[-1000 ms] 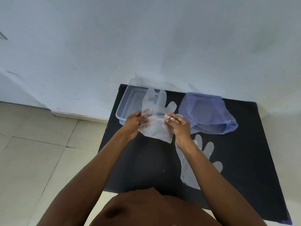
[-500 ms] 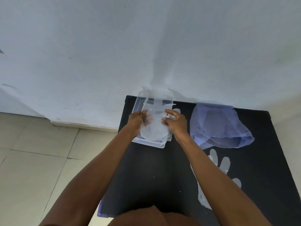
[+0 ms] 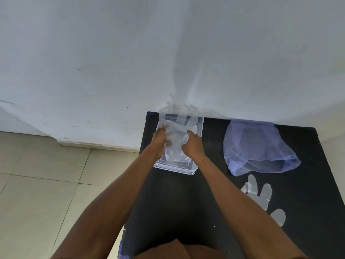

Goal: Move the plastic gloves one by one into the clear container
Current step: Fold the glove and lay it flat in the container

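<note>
Reaching forward over the black tabletop [image 3: 168, 202], the person has both hands down in the clear container [image 3: 197, 166], which stands at the far left part of the tabletop, close against the white wall [image 3: 130, 53]. The left hand [image 3: 159, 140] and the right hand [image 3: 192, 144] each pinch one side of a thin plastic glove [image 3: 175, 146] — the fingers are closed on the film, with the left hand on the left edge and the right hand on the right edge. This glove lies crumpled inside the container, and its pale finger shapes point toward the wall at the far end of the box. A second plastic glove [image 3: 265, 195] lies flat on the tabletop at the right, near the person's right forearm, which covers part of it; its finger shapes are spread. Beyond this glove, farther from the person, a bluish plastic bag [image 3: 257, 146] rests on the tabletop, well apart from the container. At the left of the tabletop I see the tiled floor [image 3: 46, 184] — pale beige, with dark joints.
</note>
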